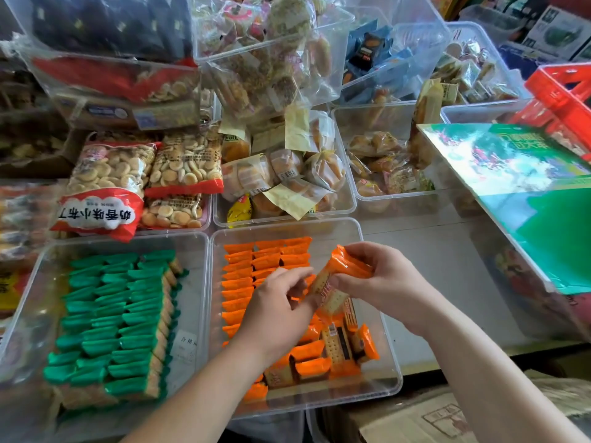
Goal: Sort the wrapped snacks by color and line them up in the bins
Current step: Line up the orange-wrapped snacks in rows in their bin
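Grey counter, clear snack bins, left hand and right hand pinching one orange pack

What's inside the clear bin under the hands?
Orange wrapped snacks: neat rows at the far left, a loose pile nearer the front. The left hand and forearm cover the middle of it.

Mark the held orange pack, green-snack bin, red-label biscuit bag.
held orange pack [331,281]: head view, middle of the wrapper.
green-snack bin [195,282]: head view, bare floor at its right side.
red-label biscuit bag [105,187]: head view, clear front over the biscuits.
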A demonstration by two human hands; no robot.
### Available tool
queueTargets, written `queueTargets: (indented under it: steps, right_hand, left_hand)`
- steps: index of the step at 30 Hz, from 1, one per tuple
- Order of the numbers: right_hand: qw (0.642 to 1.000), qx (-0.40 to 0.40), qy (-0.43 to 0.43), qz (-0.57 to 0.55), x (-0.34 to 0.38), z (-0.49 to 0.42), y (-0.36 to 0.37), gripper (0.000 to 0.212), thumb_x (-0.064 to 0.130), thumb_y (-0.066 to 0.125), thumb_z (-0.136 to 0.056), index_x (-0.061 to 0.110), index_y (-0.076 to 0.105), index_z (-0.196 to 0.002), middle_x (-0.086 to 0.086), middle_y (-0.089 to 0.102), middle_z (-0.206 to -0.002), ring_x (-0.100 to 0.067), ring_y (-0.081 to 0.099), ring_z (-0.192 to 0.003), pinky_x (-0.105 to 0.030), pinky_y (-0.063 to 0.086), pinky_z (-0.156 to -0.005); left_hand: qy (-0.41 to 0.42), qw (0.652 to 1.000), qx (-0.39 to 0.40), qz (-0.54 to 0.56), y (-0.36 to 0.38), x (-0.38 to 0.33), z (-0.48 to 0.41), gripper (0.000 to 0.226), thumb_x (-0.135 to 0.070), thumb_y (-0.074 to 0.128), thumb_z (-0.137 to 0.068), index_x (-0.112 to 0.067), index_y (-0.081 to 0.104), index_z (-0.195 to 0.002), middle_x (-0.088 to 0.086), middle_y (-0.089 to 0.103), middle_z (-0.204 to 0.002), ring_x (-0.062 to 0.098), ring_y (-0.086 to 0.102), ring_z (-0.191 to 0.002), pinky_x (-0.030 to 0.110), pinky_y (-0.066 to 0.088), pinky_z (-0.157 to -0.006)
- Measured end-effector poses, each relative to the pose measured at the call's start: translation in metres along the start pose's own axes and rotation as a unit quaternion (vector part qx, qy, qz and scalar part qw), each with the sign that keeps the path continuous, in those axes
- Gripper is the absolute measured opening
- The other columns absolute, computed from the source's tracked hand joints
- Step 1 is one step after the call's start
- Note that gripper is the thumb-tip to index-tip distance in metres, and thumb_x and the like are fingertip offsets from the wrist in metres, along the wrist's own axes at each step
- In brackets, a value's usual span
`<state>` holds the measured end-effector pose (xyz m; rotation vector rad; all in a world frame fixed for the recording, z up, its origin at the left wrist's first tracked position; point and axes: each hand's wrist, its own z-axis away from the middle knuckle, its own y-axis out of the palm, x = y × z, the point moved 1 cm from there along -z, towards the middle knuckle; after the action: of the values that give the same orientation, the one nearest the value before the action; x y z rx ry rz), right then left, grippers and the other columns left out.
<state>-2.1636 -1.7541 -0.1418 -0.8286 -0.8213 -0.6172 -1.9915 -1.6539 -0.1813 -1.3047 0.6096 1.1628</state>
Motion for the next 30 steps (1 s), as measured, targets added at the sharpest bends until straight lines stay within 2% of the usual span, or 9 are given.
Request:
queueTargets:
  steps: [4, 6, 8, 11, 17, 20, 24, 26, 30]
  right_hand:
    - [0.991, -0.02, -0.027, 0.128, 0.015, -0.035, -0.009, 0.032, 0.018, 0.078, -0.088, 0.029, 0.062, -0.113, 0.011, 0.065, -0.1, -0.006, 0.063, -0.088, -0.022, 0.051, -0.069]
    - [0.975, -0.015, -0.057, 0.215, 0.011, -0.062, -0.005, 0.043, 0.018, 0.074, -0.09, 0.025, 0.056, -0.128, 0.006, 0.057, -0.114, -0.018, 0.061, -0.102, -0.029, 0.051, -0.079]
    - [0.948, 0.013, -0.094, 0.305, -0.001, -0.085, 0.004, 0.051, 0.022, 0.073, -0.09, 0.026, 0.052, -0.137, 0.002, 0.05, -0.128, -0.024, 0.056, -0.115, -0.038, 0.052, -0.091]
    - [0.894, 0.046, -0.128, 0.427, -0.019, -0.104, 0.017, 0.057, 0.034, 0.073, -0.09, 0.035, 0.05, -0.142, 0.001, 0.047, -0.131, -0.024, 0.047, -0.126, -0.046, 0.056, -0.091]
    - [0.813, 0.022, -0.177, 0.554, -0.038, -0.117, 0.036, 0.053, 0.025, 0.066, -0.096, 0.03, 0.049, -0.145, 0.0, 0.054, -0.131, -0.025, 0.054, -0.121, -0.036, 0.053, -0.08]
    - [0.787, -0.034, -0.217, 0.576, -0.045, -0.117, 0.038, 0.05, 0.016, 0.075, -0.086, 0.018, 0.059, -0.133, -0.005, 0.064, -0.121, -0.029, 0.06, -0.109, -0.037, 0.053, -0.082]
    - [0.735, -0.13, -0.255, 0.615, -0.051, -0.119, 0.037, 0.044, 0.022, 0.093, -0.057, 0.015, 0.071, -0.095, -0.008, 0.062, -0.101, -0.033, 0.06, -0.093, -0.043, 0.046, -0.085]
    - [0.737, -0.156, -0.256, 0.605, -0.048, -0.118, 0.034, 0.04, 0.029, 0.095, -0.055, 0.017, 0.071, -0.085, -0.007, 0.061, -0.096, -0.034, 0.058, -0.092, -0.044, 0.041, -0.084]
    - [0.81, -0.186, -0.212, 0.514, -0.043, -0.106, 0.013, 0.038, 0.041, 0.095, -0.064, 0.019, 0.072, -0.085, -0.006, 0.06, -0.095, -0.034, 0.058, -0.091, -0.043, 0.049, -0.078]
  left_hand:
    - [-0.075, 0.997, -0.026, 0.007, -0.012, 0.015, -0.014, 0.036, -0.026, 0.073, -0.097, -0.03, 0.064, -0.132, -0.013, 0.067, -0.111, 0.0, 0.063, -0.1, 0.004, 0.046, -0.072]
    - [-0.086, 0.996, -0.034, 0.016, -0.017, 0.021, -0.015, 0.034, -0.025, 0.074, -0.096, -0.033, 0.065, -0.128, -0.014, 0.069, -0.112, 0.0, 0.065, -0.097, 0.006, 0.047, -0.071]
    - [-0.097, 0.994, -0.041, 0.019, -0.021, 0.025, -0.016, 0.034, -0.026, 0.073, -0.096, -0.038, 0.064, -0.126, -0.017, 0.07, -0.112, -0.002, 0.065, -0.097, 0.005, 0.046, -0.072]
    - [-0.11, 0.993, -0.041, 0.023, -0.024, 0.029, -0.018, 0.033, -0.029, 0.072, -0.097, -0.04, 0.064, -0.126, -0.021, 0.069, -0.111, -0.007, 0.065, -0.094, 0.003, 0.046, -0.07]
    - [-0.124, 0.99, -0.022, 0.056, -0.017, 0.035, -0.024, 0.032, -0.027, 0.071, -0.098, -0.037, 0.066, -0.128, -0.019, 0.07, -0.112, -0.002, 0.068, -0.095, 0.012, 0.054, -0.078]
    - [-0.127, 0.99, -0.021, 0.052, -0.014, 0.04, -0.024, 0.03, -0.026, 0.07, -0.098, -0.035, 0.068, -0.127, -0.018, 0.07, -0.111, -0.004, 0.068, -0.094, 0.012, 0.055, -0.078]
    - [-0.121, 0.992, -0.022, 0.036, -0.009, 0.041, -0.023, 0.027, -0.023, 0.069, -0.099, -0.031, 0.069, -0.125, -0.017, 0.07, -0.111, -0.006, 0.066, -0.095, 0.009, 0.054, -0.079]
    - [-0.127, 0.991, -0.013, 0.03, -0.003, 0.037, -0.023, 0.027, -0.023, 0.069, -0.1, -0.031, 0.069, -0.125, -0.018, 0.069, -0.11, -0.002, 0.066, -0.098, 0.01, 0.053, -0.081]
    - [-0.134, 0.99, 0.036, 0.016, 0.026, 0.026, -0.017, 0.017, -0.022, 0.066, -0.101, -0.034, 0.069, -0.112, -0.02, 0.071, -0.102, -0.006, 0.065, -0.096, 0.009, 0.05, -0.082]
